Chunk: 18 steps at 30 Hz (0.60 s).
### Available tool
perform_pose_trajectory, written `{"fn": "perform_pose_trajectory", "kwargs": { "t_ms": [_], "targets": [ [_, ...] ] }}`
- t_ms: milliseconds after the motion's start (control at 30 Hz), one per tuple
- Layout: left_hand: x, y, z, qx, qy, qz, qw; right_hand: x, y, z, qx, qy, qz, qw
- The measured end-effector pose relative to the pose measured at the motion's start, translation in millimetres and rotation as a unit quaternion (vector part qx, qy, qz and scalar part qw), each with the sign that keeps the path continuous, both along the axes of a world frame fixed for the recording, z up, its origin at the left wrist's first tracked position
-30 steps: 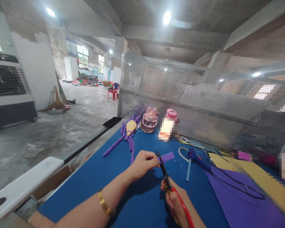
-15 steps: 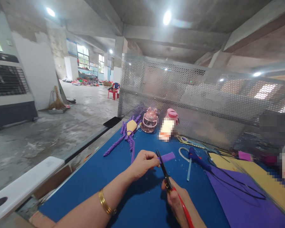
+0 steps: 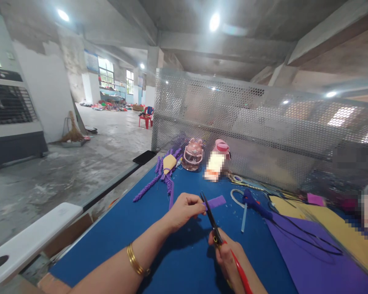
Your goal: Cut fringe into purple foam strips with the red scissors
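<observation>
My left hand (image 3: 186, 210) pinches a narrow purple strip (image 3: 215, 202) between thumb and fingers, above the blue table. The strip's free end points right, past the blades. In my right hand (image 3: 228, 255) are scissors (image 3: 213, 222) with red handles and dark blades; my fingers wrap round the handles. The blades cross the strip just beside my left fingertips. Whether they are cutting into it I cannot tell. Another thin purple strip (image 3: 171, 196) lies behind my left hand, next to a bundle of purple braided stems (image 3: 151, 188) with a yellow piece (image 3: 169, 164) on it.
To the right lie a blue glue gun (image 3: 257, 207) with its cable, a purple sheet (image 3: 290, 245) and yellow sheets (image 3: 322, 220). A pink bottle (image 3: 193, 155) stands at the back before a perforated metal panel (image 3: 233, 110). A white board (image 3: 33, 239) is at the left.
Almost nothing differs. Both hands, the strip and the scissors keep nearly the same positions; the view has shifted very slightly.
</observation>
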<state>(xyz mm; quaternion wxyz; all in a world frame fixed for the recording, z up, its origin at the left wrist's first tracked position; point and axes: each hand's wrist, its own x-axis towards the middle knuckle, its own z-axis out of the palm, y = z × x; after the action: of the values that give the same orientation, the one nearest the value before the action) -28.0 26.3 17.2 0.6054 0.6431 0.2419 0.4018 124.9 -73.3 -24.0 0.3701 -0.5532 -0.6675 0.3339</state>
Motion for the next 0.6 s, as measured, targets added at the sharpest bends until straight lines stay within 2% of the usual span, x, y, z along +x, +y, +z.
{"fn": "perform_pose_trajectory", "kwargs": {
  "t_ms": [167, 300, 433, 600],
  "targets": [
    [0.6, -1.3, 1.3, -0.002, -0.003, 0.010, 1.000, 1.8, -1.6, -0.4, 0.064, -0.126, -0.013, 0.990],
    [0.5, -0.4, -0.7, 0.002, -0.003, 0.011, 1.000, -2.3, -7.4, 12.9, 0.117, -0.273, -0.035, 0.954],
    [0.4, 0.1, -2.3, 0.009, -0.006, 0.008, 1.000, -8.3, -11.6, 27.2, 0.082, -0.352, -0.055, 0.931],
    [0.6, -0.4, -1.8, 0.014, -0.010, 0.015, 1.000, -11.6, -12.8, 29.3, 0.067, -0.378, -0.073, 0.920]
  ]
}}
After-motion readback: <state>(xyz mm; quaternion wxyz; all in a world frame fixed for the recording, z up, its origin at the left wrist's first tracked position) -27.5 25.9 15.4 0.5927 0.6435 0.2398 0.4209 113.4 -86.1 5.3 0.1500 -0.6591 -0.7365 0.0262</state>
